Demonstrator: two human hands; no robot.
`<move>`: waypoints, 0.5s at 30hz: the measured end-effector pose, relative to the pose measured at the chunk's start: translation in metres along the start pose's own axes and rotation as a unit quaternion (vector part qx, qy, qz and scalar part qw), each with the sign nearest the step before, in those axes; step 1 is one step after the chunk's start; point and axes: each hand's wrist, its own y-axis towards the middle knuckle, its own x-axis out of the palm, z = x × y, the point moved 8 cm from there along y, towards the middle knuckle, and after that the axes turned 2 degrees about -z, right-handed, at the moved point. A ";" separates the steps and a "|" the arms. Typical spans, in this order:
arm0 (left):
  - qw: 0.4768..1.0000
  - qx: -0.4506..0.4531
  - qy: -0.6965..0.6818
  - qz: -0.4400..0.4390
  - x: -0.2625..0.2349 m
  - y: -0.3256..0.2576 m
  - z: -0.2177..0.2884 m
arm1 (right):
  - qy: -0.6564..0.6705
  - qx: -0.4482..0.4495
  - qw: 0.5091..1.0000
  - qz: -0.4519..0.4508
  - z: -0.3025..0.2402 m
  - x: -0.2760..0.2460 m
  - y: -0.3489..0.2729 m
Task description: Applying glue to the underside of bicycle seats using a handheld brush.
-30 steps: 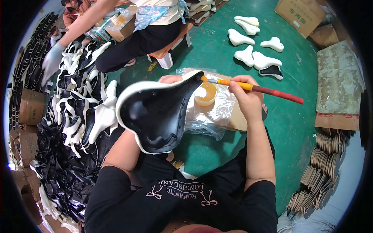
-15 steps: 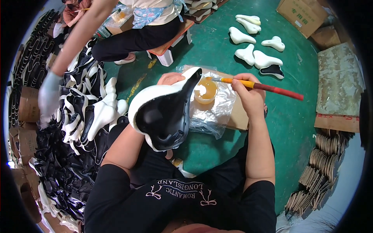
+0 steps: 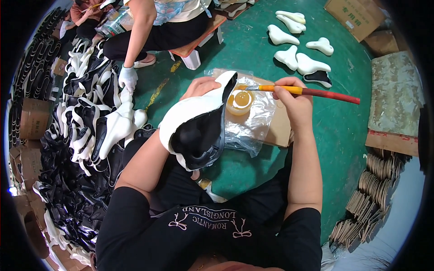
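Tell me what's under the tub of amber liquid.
The tub appears to stand on crumpled clear plastic, spread over brown cardboard. Whatever lies beneath the cardboard is covered and cannot be seen.

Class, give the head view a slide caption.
Left hand holding a black-lined white saddle shell; right hand holding a brush by a tub of amber liquid.

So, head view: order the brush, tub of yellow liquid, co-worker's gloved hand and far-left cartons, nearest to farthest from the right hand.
1. Brush, held in the right hand.
2. Tub of yellow liquid, left of that hand.
3. Co-worker's gloved hand, farther left.
4. Cartons, at the far left.
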 end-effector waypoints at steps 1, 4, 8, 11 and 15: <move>1.000 -0.001 -0.001 -0.001 0.000 -0.001 0.000 | 0.096 0.036 0.995 -0.008 0.002 0.000 -0.003; 1.000 -0.022 -0.002 -0.010 0.001 -0.002 0.002 | 0.093 0.055 0.994 -0.023 0.003 0.007 -0.006; 0.998 -0.054 -0.024 -0.028 0.008 -0.003 0.006 | 0.009 0.009 1.000 0.025 0.003 -0.003 -0.002; 0.998 -0.051 -0.027 -0.037 0.009 -0.003 0.005 | -0.058 -0.008 0.998 -0.002 -0.004 0.001 -0.004; 0.999 0.027 -0.018 -0.008 0.005 -0.001 0.004 | -0.041 -0.001 0.994 -0.098 -0.008 0.014 -0.010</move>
